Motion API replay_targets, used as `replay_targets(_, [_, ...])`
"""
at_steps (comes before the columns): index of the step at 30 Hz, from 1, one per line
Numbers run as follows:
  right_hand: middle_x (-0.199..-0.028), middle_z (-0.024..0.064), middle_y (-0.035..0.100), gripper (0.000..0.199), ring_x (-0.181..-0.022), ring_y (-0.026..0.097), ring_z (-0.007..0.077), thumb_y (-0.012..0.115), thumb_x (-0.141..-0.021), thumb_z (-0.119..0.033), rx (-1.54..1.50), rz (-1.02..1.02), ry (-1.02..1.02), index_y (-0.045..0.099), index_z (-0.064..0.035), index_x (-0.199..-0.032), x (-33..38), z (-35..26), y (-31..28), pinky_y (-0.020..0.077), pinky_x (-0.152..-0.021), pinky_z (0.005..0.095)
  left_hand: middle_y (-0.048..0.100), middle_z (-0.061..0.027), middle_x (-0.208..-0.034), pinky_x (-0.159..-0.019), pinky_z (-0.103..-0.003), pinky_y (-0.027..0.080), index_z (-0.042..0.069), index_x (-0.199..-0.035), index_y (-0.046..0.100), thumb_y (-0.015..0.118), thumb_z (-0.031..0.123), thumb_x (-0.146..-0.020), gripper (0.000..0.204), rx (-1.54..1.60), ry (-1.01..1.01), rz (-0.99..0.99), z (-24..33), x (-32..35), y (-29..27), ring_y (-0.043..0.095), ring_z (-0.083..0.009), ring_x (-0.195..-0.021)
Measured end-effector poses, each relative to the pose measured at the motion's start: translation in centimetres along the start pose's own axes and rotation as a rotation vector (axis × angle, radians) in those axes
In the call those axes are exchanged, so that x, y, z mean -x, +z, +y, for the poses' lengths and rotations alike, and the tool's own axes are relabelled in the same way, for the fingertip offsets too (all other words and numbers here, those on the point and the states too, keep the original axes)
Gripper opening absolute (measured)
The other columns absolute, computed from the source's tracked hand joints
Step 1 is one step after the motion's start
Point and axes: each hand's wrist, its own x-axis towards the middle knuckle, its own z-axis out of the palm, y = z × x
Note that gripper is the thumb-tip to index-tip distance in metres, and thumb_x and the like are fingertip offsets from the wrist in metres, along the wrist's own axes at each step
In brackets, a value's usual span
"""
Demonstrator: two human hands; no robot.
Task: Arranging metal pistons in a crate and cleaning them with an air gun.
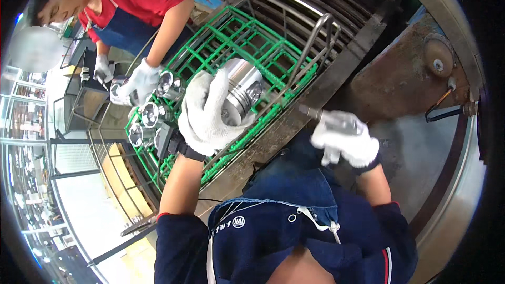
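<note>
My gloved left hand (202, 118) grips a shiny metal engine piston (243, 81) over the green rack. The piston is tilted, and its ring grooves and pin bore face right. To the right, my gloved right hand (347, 139) is wrapped round a slim tool (311, 111) with a grey handle, blurred by motion. Its narrow tip points left at the piston and stays apart from it. What kind of tool it is cannot be made out. Several more pistons (149, 114) stand in the green wire rack (273, 52), left of my left hand.
A co-worker in a red shirt and blue apron (134, 31) stands at the far left, with gloved hands on another piston (121, 94). A bent metal rail (315, 37) runs behind the rack. At right is a rusty machine panel (405, 58) with a round wheel (438, 59).
</note>
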Motion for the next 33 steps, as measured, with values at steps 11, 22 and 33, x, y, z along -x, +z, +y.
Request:
replay_targets(11, [-0.063, 0.0036, 0.063, 0.036, -0.040, 0.058, 0.0117, 0.081, -0.077, -0.015, 0.168, -0.097, 0.201, 0.063, 0.0029, -0.102, -0.4, -0.6, 3.0, 0.0542, -0.041, 0.0250, 0.061, -0.0210, -0.109, -0.084, -0.050, 0.055, 0.006, -0.120, 0.065, 0.092, 0.028, -0.046, 0.082, -0.001, 0.095, 0.163, -1.6, 4.2, -2.2, 0.063, -0.0439, -0.099])
replay_targets(22, [-0.060, 0.0042, 0.061, 0.022, -0.039, 0.056, 0.0142, 0.081, -0.074, -0.011, 0.170, -0.045, 0.109, 0.065, 0.0006, -0.084, 0.3, 0.7, 4.9, 0.0500, -0.037, 0.0278, 0.058, -0.0173, -0.129, -0.099, -0.045, 0.053, -0.001, -0.143, 0.041, 0.079, 0.033, -0.083, 0.078, 1.541, -0.771, 0.251, -5.4, 2.6, 1.4, 0.062, -0.0288, -0.113])
replay_targets(33, [-0.054, 0.0055, 0.058, 0.019, -0.037, 0.054, 0.0142, 0.079, -0.078, -0.014, 0.149, -0.142, 0.086, 0.066, 0.0010, -0.078, -2.0, 0.9, 6.9, 0.0537, -0.040, 0.0294, 0.056, -0.0190, -0.138, -0.102, -0.055, 0.049, 0.000, -0.142, 0.045, 0.045, 0.052, -0.101, 0.066, 2.203, -0.857, 0.139, -8.6, 5.0, 2.4, 0.057, -0.0358, -0.124])
